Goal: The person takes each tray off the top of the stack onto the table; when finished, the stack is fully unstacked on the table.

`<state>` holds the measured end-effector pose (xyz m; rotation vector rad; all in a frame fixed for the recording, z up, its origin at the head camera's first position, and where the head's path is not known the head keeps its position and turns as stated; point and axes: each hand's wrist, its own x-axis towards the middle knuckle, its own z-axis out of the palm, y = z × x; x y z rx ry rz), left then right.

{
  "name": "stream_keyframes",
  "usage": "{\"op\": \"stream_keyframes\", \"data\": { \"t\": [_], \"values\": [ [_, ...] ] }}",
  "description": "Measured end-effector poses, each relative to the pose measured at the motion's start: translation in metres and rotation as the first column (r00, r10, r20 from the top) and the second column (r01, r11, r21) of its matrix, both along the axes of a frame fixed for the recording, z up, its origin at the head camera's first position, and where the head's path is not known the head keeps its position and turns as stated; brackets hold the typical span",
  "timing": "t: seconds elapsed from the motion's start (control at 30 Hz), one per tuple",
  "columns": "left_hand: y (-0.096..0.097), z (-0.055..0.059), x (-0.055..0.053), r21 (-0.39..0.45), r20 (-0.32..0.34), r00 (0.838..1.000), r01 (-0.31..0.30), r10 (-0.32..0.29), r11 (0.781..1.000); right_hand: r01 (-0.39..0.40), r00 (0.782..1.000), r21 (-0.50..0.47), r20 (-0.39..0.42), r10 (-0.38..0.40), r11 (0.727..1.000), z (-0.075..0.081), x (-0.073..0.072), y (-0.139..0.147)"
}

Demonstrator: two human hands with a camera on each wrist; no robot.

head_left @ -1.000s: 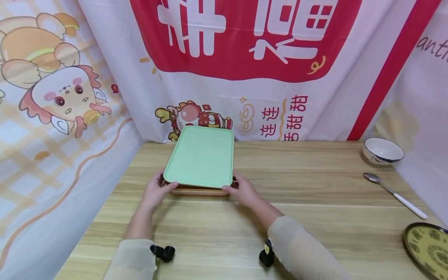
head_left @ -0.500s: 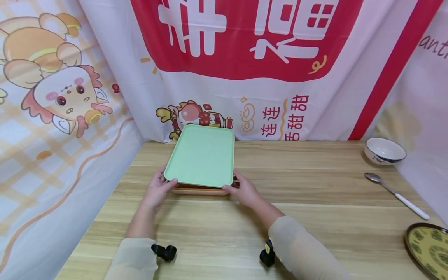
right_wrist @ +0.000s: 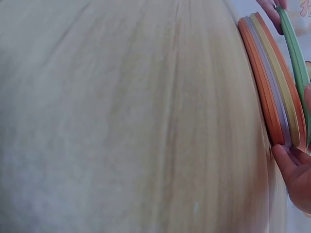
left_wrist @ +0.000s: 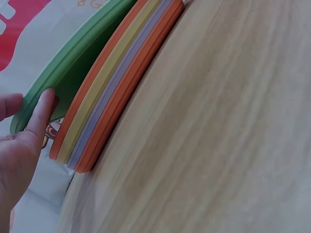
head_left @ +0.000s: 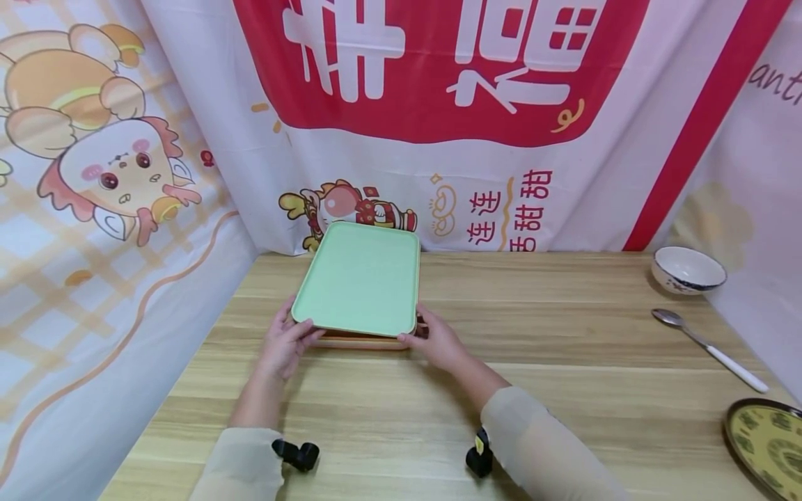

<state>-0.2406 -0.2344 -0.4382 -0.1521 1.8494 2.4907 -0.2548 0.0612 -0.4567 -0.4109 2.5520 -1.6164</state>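
A light green rectangular tray [head_left: 360, 278] lies tilted over a stack of trays [left_wrist: 114, 87], its near edge lifted off them. Orange, yellow and purple rims show in the stack, with another orange one at the bottom. My left hand [head_left: 285, 341] pinches the green tray's near left corner, one finger reaching under the rim in the left wrist view. At the near right corner, my right hand [head_left: 438, 341] holds the green tray with the thumb at its edge. In the right wrist view, fingertips of that hand touch the stack's corner.
The stack stands on a wood-grain table [head_left: 376, 403]. Far right are a white patterned bowl [head_left: 688, 270], a spoon [head_left: 708, 348] with a white handle, and a round yellow plate [head_left: 767, 445] with a dark rim. Printed cloth [head_left: 376, 167] hangs behind the table.
My left hand has turned slightly and its fingers have shifted rightward along the near edge. The green tray's near left corner has moved slightly left. The right hand stays nearly still.
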Motion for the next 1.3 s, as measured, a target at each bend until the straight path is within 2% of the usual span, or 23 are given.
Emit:
{"op": "stream_keyframes", "data": {
  "t": [0.13, 0.23, 0.37, 0.5, 0.6, 0.87, 1.0, 1.1, 1.3],
  "values": [
    [-0.002, 0.002, 0.002, 0.074, 0.007, 0.999, -0.038, 0.038, 0.997, -0.010, 1.000, 0.019, 0.009, 0.009, 1.000, 0.000, 0.002, 0.002],
    [-0.006, 0.004, 0.007, 0.144, -0.020, 0.998, -0.050, 0.053, 0.988, -0.006, 1.000, 0.046, 0.028, 0.005, 0.999, 0.000, 0.003, 0.003],
    [-0.018, 0.006, 0.014, 0.234, -0.110, 0.993, -0.023, 0.051, 0.972, -0.006, 1.000, 0.036, 0.023, 0.006, 0.999, -0.002, 0.004, 0.003],
    [-0.036, 0.007, 0.021, 0.318, -0.215, 0.975, 0.017, 0.054, 0.948, -0.005, 1.000, 0.002, 0.006, 0.005, 1.000, -0.003, 0.004, 0.002],
    [-0.052, 0.009, 0.027, 0.377, -0.267, 0.961, 0.032, 0.076, 0.926, -0.001, 1.000, 0.007, -0.002, 0.001, 1.000, -0.005, 0.003, 0.002],
    [-0.098, 0.017, 0.046, 0.500, -0.261, 0.950, -0.020, 0.173, 0.866, 0.015, 1.000, 0.030, 0.019, -0.016, 0.999, -0.008, 0.002, 0.003],
    [-0.121, 0.020, 0.054, 0.540, -0.270, 0.937, -0.044, 0.223, 0.840, 0.017, 1.000, 0.025, 0.018, -0.017, 1.000, -0.008, 0.002, 0.003],
    [-0.137, 0.020, 0.059, 0.549, -0.268, 0.930, -0.068, 0.253, 0.833, 0.015, 1.000, 0.026, 0.006, -0.015, 1.000, -0.008, 0.002, 0.003],
    [-0.161, 0.017, 0.068, 0.537, -0.225, 0.941, -0.098, 0.254, 0.838, 0.011, 1.000, 0.024, -0.001, -0.011, 1.000, -0.009, 0.001, 0.003]
  ]
}}
